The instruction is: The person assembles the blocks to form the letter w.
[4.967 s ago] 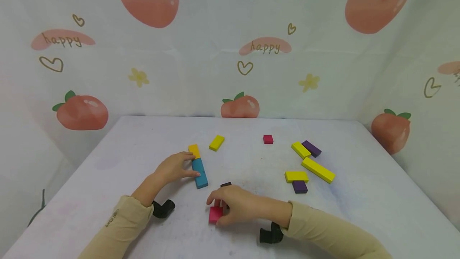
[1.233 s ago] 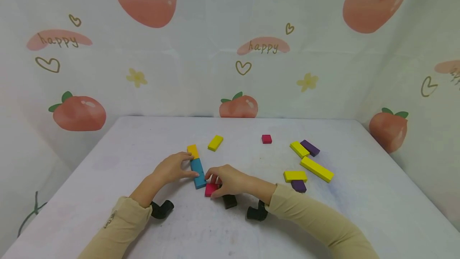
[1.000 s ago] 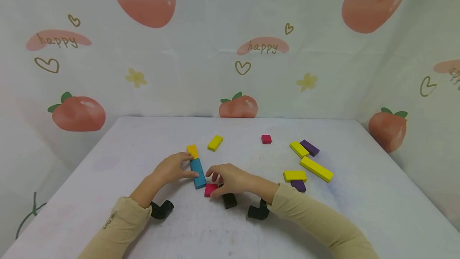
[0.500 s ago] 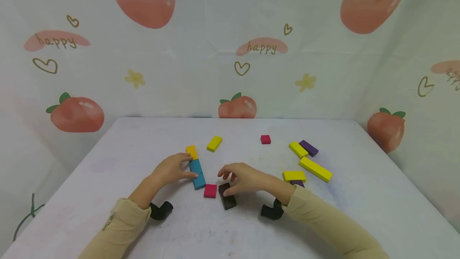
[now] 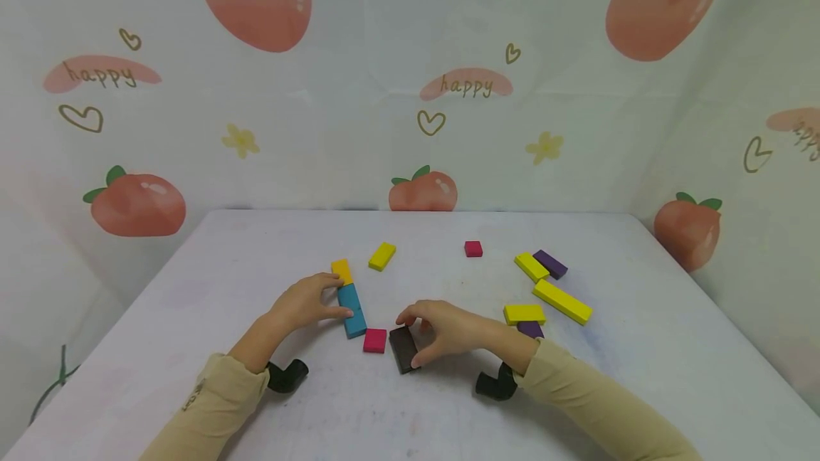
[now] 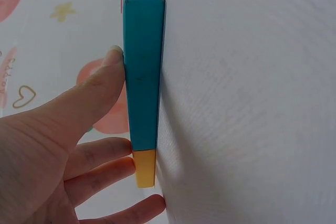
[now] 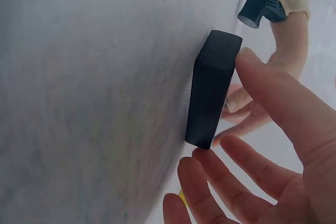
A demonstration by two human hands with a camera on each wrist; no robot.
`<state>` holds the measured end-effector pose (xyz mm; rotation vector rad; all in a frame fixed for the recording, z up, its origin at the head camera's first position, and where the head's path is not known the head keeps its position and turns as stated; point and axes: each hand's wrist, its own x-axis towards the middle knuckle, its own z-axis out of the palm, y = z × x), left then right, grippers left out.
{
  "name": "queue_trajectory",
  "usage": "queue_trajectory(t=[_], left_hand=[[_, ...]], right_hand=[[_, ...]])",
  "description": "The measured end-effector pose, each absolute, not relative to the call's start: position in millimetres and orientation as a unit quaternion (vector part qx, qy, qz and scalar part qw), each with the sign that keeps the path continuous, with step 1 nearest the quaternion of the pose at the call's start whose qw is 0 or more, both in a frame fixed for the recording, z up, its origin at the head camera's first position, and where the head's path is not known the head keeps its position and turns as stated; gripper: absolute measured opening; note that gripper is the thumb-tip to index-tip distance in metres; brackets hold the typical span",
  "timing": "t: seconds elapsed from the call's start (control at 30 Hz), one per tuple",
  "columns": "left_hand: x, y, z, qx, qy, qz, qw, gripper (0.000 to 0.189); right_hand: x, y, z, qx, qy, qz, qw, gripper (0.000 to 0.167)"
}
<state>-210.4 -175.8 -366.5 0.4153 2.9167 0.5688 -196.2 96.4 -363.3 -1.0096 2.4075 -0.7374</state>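
My left hand (image 5: 310, 301) rests its thumb on the blue block (image 5: 351, 311), and its fingertips touch the orange block (image 5: 342, 271) set end to end beyond it. In the left wrist view the thumb lies along the top of the blue block (image 6: 142, 72), fingers spread fairly straight. A red block (image 5: 374, 340) sits flat by the blue block's near end. To its right, my right hand (image 5: 451, 329) pinches a black block (image 5: 403, 349) lengthwise, thumb at the near end and fingertips at the far end. The right wrist view shows the black block (image 7: 212, 93) low against the table.
A yellow block (image 5: 382, 256) and a small red block (image 5: 473, 249) lie farther back. On the right are a long yellow block (image 5: 562, 301), shorter yellow blocks (image 5: 524, 314) and purple blocks (image 5: 550, 264). Black wrist-worn pieces (image 5: 496, 383) jut out below each wrist. A printed curtain (image 5: 359, 77) hangs behind.
My right hand carried the red block forward beside the blue block and let go of it. It then moved right and took the black block's ends. The left hand stays put.
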Motion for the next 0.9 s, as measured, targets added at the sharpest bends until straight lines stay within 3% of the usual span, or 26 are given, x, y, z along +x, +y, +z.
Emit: queue_trajectory(t=[0.9], left_hand=[[-208.8,-174.8,-365.1,0.138,0.97,0.188,0.067,0.069]], right_hand=[[-196.1,96.7,-365.1,-0.354,0.874,-0.265,0.203,0.056]])
